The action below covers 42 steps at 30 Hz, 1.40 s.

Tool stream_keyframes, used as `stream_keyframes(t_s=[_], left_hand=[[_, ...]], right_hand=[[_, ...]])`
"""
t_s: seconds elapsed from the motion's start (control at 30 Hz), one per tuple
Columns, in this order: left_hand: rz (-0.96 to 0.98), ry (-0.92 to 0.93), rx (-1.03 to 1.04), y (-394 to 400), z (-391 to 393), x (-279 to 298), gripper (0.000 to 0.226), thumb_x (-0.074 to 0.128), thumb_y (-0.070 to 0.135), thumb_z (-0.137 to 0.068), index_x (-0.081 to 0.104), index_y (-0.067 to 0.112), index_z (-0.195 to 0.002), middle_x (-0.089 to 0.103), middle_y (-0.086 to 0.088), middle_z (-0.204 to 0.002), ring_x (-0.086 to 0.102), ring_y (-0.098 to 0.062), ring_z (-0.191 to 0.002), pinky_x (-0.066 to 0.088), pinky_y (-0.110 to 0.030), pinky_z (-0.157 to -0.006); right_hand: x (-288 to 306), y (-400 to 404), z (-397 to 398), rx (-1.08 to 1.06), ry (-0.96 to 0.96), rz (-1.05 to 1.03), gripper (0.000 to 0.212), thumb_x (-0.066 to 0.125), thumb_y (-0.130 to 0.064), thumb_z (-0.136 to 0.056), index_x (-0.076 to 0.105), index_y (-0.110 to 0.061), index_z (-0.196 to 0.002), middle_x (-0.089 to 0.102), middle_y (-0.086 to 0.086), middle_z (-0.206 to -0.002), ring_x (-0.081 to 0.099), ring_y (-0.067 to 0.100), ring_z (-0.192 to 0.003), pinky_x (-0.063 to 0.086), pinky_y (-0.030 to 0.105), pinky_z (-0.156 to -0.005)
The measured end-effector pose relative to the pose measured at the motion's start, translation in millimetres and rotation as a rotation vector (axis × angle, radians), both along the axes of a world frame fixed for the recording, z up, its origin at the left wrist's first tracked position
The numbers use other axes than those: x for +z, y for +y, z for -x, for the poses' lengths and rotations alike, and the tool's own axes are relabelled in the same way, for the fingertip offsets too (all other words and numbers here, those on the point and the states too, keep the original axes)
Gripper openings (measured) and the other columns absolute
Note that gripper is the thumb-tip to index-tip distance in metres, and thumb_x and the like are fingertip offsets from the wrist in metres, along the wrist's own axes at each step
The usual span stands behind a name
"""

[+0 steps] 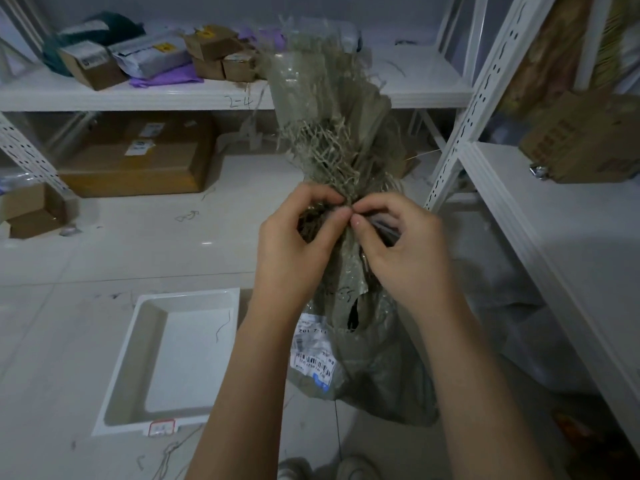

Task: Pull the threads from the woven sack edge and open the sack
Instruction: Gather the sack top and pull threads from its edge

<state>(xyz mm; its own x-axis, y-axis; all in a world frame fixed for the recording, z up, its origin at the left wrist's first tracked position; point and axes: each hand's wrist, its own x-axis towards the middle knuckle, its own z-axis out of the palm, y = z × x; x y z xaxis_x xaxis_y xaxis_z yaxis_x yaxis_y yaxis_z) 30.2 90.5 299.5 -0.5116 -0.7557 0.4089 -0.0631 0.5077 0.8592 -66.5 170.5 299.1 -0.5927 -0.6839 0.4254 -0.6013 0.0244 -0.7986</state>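
Note:
A grey-green woven sack stands on the floor in front of me, with a shipping label on its side. Its neck is bunched and tied, and the frayed top fans upward with loose threads hanging off the edge. My left hand and my right hand meet at the tied neck. The thumbs and forefingers of both hands pinch the fibres at the knot. What lies inside the sack is hidden.
A white plastic tray lies on the tiled floor at the left with a thread in it. White metal shelving runs behind and along the right, holding cardboard boxes and parcels. A large carton sits under the rear shelf.

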Motion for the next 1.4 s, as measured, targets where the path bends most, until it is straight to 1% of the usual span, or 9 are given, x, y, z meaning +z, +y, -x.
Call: stream_keyframes(t_s=[0.17,0.37,0.6,0.8,0.93,1.13,1.23,1.33,1.4], left_hand=[[-0.106,0.018,0.078,-1.5,0.6,-2.4,0.027,0.072,0.011,-0.079,0.054,0.028,-0.069,0.062,0.007,-0.072,0.059,-0.011,-0.071,0.047,-0.021,-0.068],[-0.161,-0.009,0.08,-3.0,3.0,-6.4,0.018,0.071,0.007,-0.079,0.057,0.018,-0.073,0.058,0.011,-0.067,0.052,0.006,-0.058,0.038,-0.005,-0.058],[-0.259,0.003,0.15,-2.5,7.0,-6.7,0.014,0.07,0.006,-0.08,0.058,0.013,-0.077,0.052,0.012,-0.062,0.049,0.01,-0.049,0.035,-0.004,-0.048],[-0.468,0.079,0.181,-2.1,7.1,-9.6,0.023,0.072,0.01,-0.08,0.055,0.022,-0.07,0.061,-0.005,-0.069,0.049,-0.012,-0.056,0.039,-0.024,-0.053],[-0.675,0.142,0.128,-0.5,5.2,-6.5,0.023,0.072,0.01,-0.08,0.052,0.019,-0.073,0.061,-0.008,-0.071,0.053,-0.018,-0.056,0.043,-0.025,-0.052],[-0.058,-0.254,0.073,2.5,1.6,-14.8,0.021,0.068,0.023,-0.083,0.05,0.027,-0.093,0.058,0.003,-0.102,0.058,-0.006,-0.086,0.049,-0.019,-0.077],[-0.02,-0.237,0.112,4.9,2.6,-16.6,0.012,0.065,0.019,-0.085,0.057,0.023,-0.094,0.056,-0.001,-0.108,0.062,-0.012,-0.085,0.054,-0.035,-0.082],[0.061,-0.282,0.081,4.4,3.9,-19.8,0.015,0.064,0.017,-0.087,0.071,0.025,-0.097,0.057,-0.004,-0.117,0.06,-0.013,-0.094,0.048,-0.019,-0.084],[0.111,-0.29,0.094,3.0,5.1,-21.5,0.017,0.065,0.016,-0.086,0.075,0.023,-0.098,0.06,-0.005,-0.116,0.058,-0.011,-0.084,0.042,-0.009,-0.074]], right_hand=[[-4.2,-1.8,-2.4,0.013,0.037,-0.02,0.009,0.069,-0.014,-0.079,0.069,-0.017,-0.088,0.068,-0.005,-0.084,0.068,0.013,-0.083,0.056,0.033,-0.075],[-6.8,-2.5,0.3,0.05,-0.008,-0.057,0.011,0.071,-0.013,-0.079,0.069,-0.021,-0.085,0.064,-0.013,-0.078,0.066,0.006,-0.08,0.053,0.017,-0.07],[-11.0,-7.9,-2.1,-0.007,0.12,-0.097,0.007,0.067,-0.012,-0.081,0.066,-0.007,-0.086,0.069,0.003,-0.085,0.067,0.017,-0.079,0.055,0.035,-0.069],[-9.4,-3.6,2.3,0.031,0.004,-0.092,0.008,0.068,-0.014,-0.082,0.064,-0.021,-0.083,0.062,-0.018,-0.079,0.064,0.004,-0.083,0.054,0.019,-0.074],[-13.1,-3.0,7.2,0.02,0.006,-0.103,0.007,0.068,-0.014,-0.083,0.068,-0.02,-0.087,0.06,-0.024,-0.08,0.062,-0.005,-0.081,0.049,0.009,-0.076],[-21.8,-5.7,14.2,0.02,0.066,-0.193,0.012,0.065,-0.012,-0.085,0.071,-0.01,-0.096,0.067,-0.005,-0.088,0.063,0.006,-0.088,0.047,0.008,-0.078],[-23.9,-7.3,15.6,0.012,0.037,-0.186,0.015,0.065,-0.012,-0.086,0.072,-0.01,-0.099,0.068,-0.004,-0.092,0.063,0.007,-0.09,0.049,0.013,-0.082],[-25.7,-7.1,17.5,0.009,0.058,-0.159,0.013,0.065,-0.011,-0.085,0.072,-0.009,-0.096,0.066,-0.007,-0.088,0.062,0.004,-0.087,0.048,0.008,-0.081],[-26.6,-6.6,18.9,0.008,0.061,-0.149,0.011,0.065,-0.011,-0.085,0.072,-0.01,-0.094,0.063,-0.01,-0.084,0.059,-0.002,-0.084,0.044,0.001,-0.078]])
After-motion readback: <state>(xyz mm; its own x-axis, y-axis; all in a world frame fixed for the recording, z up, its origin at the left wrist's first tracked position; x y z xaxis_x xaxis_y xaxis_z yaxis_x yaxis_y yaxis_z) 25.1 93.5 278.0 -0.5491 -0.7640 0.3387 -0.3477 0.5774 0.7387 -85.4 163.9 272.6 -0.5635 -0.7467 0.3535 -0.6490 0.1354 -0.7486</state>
